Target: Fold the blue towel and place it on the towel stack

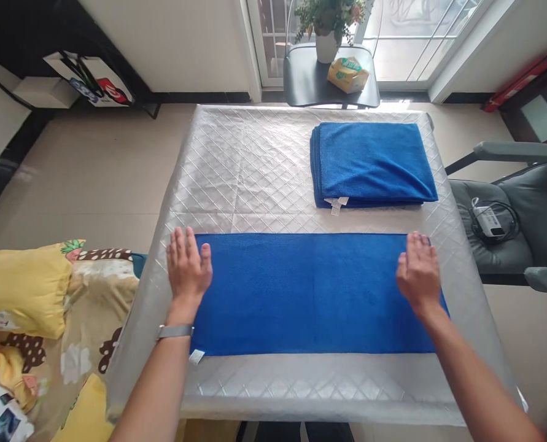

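Observation:
A blue towel [310,294] lies flat as a long strip across the table, with a small white tag at its near left corner. Over its left end is my left hand [188,264], fingers stretched out and pointing away from me, a grey band on that wrist. My right hand [420,270] is at the opposite end, fingers extended, partly over the cloth. Neither hand grips anything; whether the palms press on the towel I cannot tell. Farther back on the right sits a stack of folded blue towels [372,162] with white tags hanging from its front edge.
A silvery quilted cover [213,166] drapes the table. Beyond it, a dark chair [296,77] bears a flower pot [327,47] and a yellow tissue pack [348,75]. On the right stands a grey armchair [531,215] holding a cabled adapter [488,221]. Yellow pillows [24,288] lie at left.

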The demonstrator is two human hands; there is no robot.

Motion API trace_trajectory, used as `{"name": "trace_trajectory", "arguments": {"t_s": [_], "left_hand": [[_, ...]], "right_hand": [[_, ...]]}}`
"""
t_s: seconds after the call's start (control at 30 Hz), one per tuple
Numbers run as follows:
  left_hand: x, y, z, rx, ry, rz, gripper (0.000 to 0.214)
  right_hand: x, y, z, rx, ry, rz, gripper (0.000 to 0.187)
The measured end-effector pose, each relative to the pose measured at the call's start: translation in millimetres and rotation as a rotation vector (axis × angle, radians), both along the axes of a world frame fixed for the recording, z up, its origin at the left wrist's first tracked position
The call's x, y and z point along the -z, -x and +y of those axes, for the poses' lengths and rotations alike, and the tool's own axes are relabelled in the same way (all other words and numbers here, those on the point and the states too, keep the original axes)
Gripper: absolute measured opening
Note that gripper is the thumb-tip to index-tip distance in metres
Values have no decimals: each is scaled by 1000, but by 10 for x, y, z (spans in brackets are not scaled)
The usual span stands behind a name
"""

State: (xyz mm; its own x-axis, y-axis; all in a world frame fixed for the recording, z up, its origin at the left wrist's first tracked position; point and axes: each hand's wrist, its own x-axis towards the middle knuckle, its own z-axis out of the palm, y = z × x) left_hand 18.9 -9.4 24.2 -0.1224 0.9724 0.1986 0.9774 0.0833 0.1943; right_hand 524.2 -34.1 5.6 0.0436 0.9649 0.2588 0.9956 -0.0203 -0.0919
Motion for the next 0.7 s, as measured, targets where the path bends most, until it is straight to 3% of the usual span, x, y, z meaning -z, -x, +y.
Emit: {"name": "trace_trajectory", "arguments": {"t_s": [0.07,0.2,0.27,0.33,0.43,0.53,0.6,0.7], "left_hand": [[-36,-422,-44,128,-24,-23,65],[48,-1488,-101,545,80,-28,66],[128,-1871,-95,588,109,-37,69],[202,-2059,-69,564,134,-45,71],[273,-2046,-34,552,157,-38,73],[287,-1831,-20,530,166,-11,74],[279,-1602,-5,474,179,8,76],[272,-1117,39,368,202,34,78]], "right_hand": [[-82,500,-46,-133,11,28,59],[-73,1411,1,-359,140,75,58],[7,1653,67,-380,187,92,56],[97,1746,121,-358,210,106,56],[186,1715,154,-338,214,119,57],[211,1522,152,-317,207,115,59],[217,1257,149,-264,208,92,60],[232,642,142,-158,227,43,61]]}}
